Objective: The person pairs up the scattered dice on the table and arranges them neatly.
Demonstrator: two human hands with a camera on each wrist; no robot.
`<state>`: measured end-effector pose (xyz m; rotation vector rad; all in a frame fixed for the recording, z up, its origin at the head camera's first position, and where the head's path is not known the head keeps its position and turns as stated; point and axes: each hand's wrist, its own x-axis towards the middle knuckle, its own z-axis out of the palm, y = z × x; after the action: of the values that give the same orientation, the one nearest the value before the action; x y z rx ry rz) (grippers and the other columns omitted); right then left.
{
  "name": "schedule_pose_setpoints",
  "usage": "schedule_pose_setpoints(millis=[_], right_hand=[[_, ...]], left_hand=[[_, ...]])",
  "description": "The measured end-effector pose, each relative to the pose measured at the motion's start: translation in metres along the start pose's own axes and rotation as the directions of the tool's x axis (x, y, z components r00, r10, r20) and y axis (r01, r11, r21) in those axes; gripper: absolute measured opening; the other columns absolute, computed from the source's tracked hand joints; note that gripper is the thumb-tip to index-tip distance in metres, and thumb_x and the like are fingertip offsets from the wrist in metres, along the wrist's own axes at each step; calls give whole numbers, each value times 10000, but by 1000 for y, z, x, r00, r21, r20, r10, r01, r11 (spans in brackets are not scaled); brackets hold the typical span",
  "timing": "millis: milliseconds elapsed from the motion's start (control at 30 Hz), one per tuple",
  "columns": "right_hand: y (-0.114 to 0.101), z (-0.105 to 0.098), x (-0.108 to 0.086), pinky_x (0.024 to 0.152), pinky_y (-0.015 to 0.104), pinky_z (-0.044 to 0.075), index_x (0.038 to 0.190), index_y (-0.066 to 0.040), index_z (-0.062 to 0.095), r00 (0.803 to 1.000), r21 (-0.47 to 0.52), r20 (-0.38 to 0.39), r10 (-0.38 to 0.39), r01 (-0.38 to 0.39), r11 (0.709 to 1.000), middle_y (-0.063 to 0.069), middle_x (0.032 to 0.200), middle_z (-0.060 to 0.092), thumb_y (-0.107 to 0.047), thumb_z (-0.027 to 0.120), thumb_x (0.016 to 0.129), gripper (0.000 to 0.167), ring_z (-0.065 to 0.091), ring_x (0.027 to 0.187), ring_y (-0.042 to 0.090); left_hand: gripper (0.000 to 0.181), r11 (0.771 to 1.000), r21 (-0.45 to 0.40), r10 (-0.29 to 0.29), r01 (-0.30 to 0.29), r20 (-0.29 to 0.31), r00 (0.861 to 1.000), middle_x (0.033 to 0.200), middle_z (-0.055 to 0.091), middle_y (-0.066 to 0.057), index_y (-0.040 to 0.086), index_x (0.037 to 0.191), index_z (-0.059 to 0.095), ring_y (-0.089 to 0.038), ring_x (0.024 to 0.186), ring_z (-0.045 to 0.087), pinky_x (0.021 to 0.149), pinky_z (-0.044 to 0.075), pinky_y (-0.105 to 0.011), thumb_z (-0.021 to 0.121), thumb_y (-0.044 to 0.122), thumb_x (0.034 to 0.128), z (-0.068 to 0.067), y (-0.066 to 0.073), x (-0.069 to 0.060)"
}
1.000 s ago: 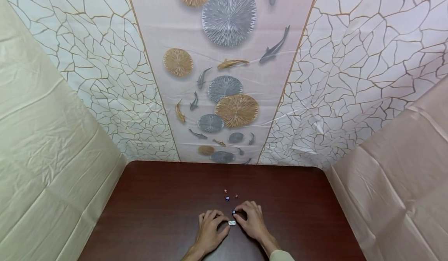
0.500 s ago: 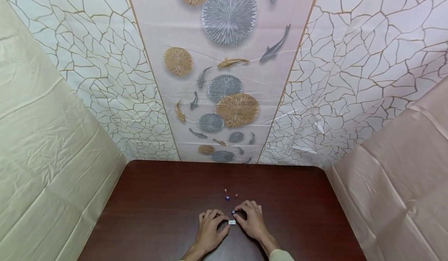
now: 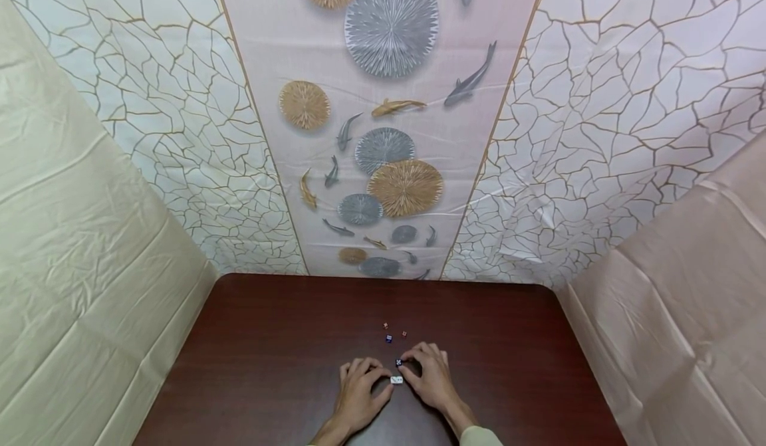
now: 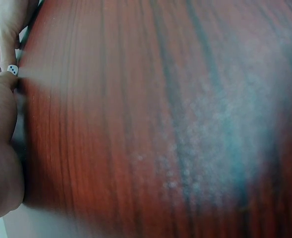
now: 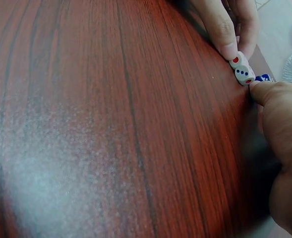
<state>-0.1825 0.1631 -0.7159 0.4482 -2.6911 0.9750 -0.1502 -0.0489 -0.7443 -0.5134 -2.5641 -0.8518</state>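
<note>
the white dice (image 3: 396,380) sit on the tabletop (image 3: 269,346); the left hand (image 3: 358,393), grip narrow, pinches their left end; just beyond them the right hand (image 3: 432,378) pinches a dark blue die (image 3: 398,362) in its grip.

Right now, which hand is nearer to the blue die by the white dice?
Right: the right hand pinches the blue die; the left hand is farther left, holding a white die.

Draped booth (image 3: 78,233), patterned backdrop (image 3: 391,24), dark-red table (image 3: 269,339)
</note>
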Motion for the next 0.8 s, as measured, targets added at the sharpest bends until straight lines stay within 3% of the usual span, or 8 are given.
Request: schedule_pose_setpoints(millis=[400, 567, 800], right_hand=[[1, 1, -1, 975, 443, 375, 1045, -207, 844, 1000, 27, 19, 25, -25, 999, -114, 1003, 709, -167, 953, 905, 182, 602, 1050, 126], [1, 1, -1, 969, 437, 374, 1040, -204, 845, 1000, 20, 6, 12, -13, 1000, -100, 1003, 713, -164, 952, 903, 179, 599, 1042, 122], [2, 2, -1, 982, 442, 370, 1044, -204, 841, 1000, 19, -5, 0, 0, 1000, -75, 1011, 719, -172, 948, 907, 177, 598, 1046, 126]], left_hand=[[202, 1000, -5, -21, 21, 34, 999, 1131, 714, 129, 306, 1080, 839, -124, 1096, 619, 976, 364, -456, 943, 332, 909, -4, 4, 0], [258, 1000, -1, -16, 16, 27, 1000, 1122, 707, 136, 309, 1080, 837, -121, 1099, 621, 974, 362, -450, 952, 319, 849, -4, 3, 0], [406, 997, -30, -69, 72, 96, 993, 1146, 707, 146, 307, 1144, 835, -128, 1121, 618, 982, 349, -466, 831, 214, 749, -8, 5, 2]])
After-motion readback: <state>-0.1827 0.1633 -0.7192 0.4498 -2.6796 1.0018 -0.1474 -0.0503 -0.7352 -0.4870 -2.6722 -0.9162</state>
